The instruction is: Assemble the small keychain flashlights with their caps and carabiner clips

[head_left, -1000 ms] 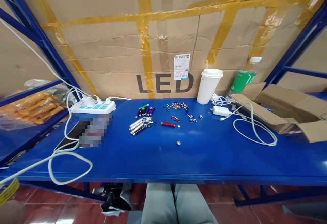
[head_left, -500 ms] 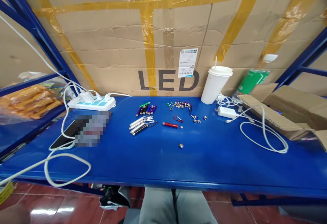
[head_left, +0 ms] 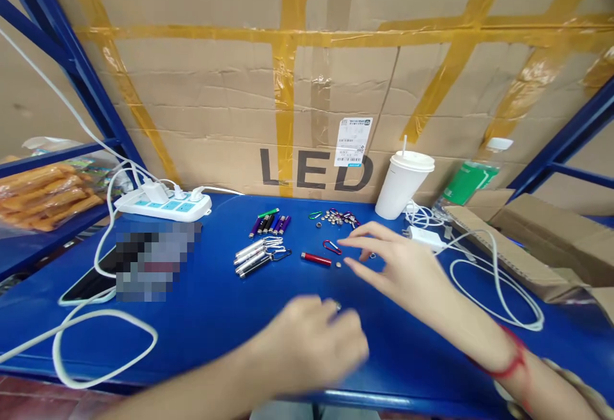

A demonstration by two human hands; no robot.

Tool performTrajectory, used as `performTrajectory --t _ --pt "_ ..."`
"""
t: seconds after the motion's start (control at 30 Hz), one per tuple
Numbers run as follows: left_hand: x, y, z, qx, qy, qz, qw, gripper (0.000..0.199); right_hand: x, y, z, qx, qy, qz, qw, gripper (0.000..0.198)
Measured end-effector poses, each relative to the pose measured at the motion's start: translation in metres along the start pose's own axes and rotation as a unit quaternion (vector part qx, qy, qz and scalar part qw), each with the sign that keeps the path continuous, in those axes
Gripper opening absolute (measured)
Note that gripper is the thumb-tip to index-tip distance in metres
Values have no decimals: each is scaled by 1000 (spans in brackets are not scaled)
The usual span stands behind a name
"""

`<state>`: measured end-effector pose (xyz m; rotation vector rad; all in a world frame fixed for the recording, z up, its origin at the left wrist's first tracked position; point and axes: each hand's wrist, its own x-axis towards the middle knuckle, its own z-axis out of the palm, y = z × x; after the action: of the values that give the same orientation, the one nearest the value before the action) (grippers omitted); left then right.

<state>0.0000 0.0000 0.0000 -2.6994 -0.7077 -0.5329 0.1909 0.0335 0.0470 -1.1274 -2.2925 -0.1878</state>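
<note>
My left hand (head_left: pixel 311 343), smeared by motion, hangs over the front of the blue table with its fingers bent downward. A small silver metal part (head_left: pixel 338 305) shows just beyond its fingers. My right hand (head_left: pixel 393 260) reaches in from the right, thumb and fingers apart, nothing visible between them. Its fingertips are nearest to a red carabiner (head_left: pixel 332 247) and a small round button cell (head_left: pixel 338 264). A red metal tube (head_left: pixel 316 259) lies just left of them. Several silver and black penlight-like tubes with clips (head_left: pixel 259 255) lie further left.
Behind lie short coloured tubes (head_left: pixel 271 224) and a pile of button cells and carabiners (head_left: pixel 338 217). A white cup (head_left: pixel 403 186), bottle (head_left: pixel 467 180), charger (head_left: pixel 425 238) and open carton (head_left: pixel 508 241) stand right. Left are a power strip (head_left: pixel 165 206) and white cable (head_left: pixel 105 314).
Both my hands have come into view over the table, the left from the lower left, the right from the lower right. The camera view has shifted slightly; the small items appear unmoved.
</note>
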Motion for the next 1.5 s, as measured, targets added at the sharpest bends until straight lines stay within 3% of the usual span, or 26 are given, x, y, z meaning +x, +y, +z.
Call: performTrajectory --t 0.1,0.2,0.33,0.47,0.57,0.67,0.77,0.9,1.0,1.13,1.33,1.5 --pt "24 -31 18 -24 -67 -84 994 20 10 25 35 -4 -205 52 977 16" --pt "33 -55 38 -28 -99 -122 987 22 11 41 57 -14 -225 59 972 14" --pt "23 -64 55 -42 -98 -140 984 21 4 51 66 13 -228 57 972 13" --pt "13 -64 56 -85 -91 -135 983 19 0 60 74 100 -211 90 968 11" --pt "13 -60 51 -166 -33 -117 979 20 -4 65 82 167 -179 117 963 12" --pt "15 -51 47 -330 -14 -197 923 14 -10 66 86 206 -143 117 961 13" --pt "14 -43 46 -427 -2 -277 861 9 -14 60 82 273 -74 111 953 13" --pt "14 -41 49 -473 12 -317 822 6 -15 43 70 344 45 76 935 8" --pt "15 -41 50 -470 38 -296 831 4 -13 32 63 358 77 9 931 5" --pt "15 -40 50 -461 74 -246 849 7 -12 27 61 324 71 -52 942 10" --pt "15 -38 50 -455 83 -236 855 13 -15 27 59 329 58 -45 941 14" --pt "15 -37 47 -438 81 -250 860 13 -15 25 57 410 27 24 911 11"
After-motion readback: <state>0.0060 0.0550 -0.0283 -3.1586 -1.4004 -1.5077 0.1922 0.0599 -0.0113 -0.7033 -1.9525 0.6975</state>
